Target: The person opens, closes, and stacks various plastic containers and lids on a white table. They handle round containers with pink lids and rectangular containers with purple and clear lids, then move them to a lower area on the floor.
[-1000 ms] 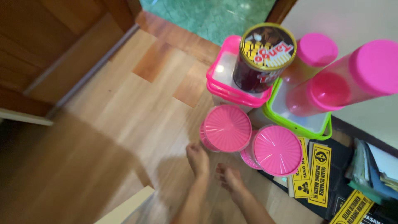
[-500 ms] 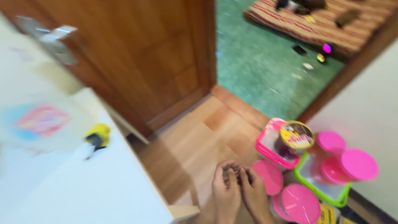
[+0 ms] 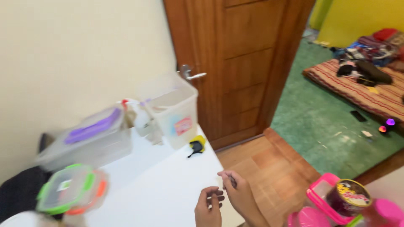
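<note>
Above smooth white tabletop (image 3: 160, 189): curled bare hands (image 3: 223, 199)

The one head camera is looking down and forward from standing height, tilted a little. Both hands (image 3: 223, 197) are showing close at the bottom edge, over the corner of a white table (image 3: 168, 189). The view is facing a wooden door (image 3: 240, 63) at middle distance and, past it on the right, a green floor (image 3: 336, 126) farther off.

Left hand (image 3: 209, 209) curled, right hand (image 3: 238, 192) pinching small dark object (image 3: 232, 180), white table (image 3: 160, 189)
</note>
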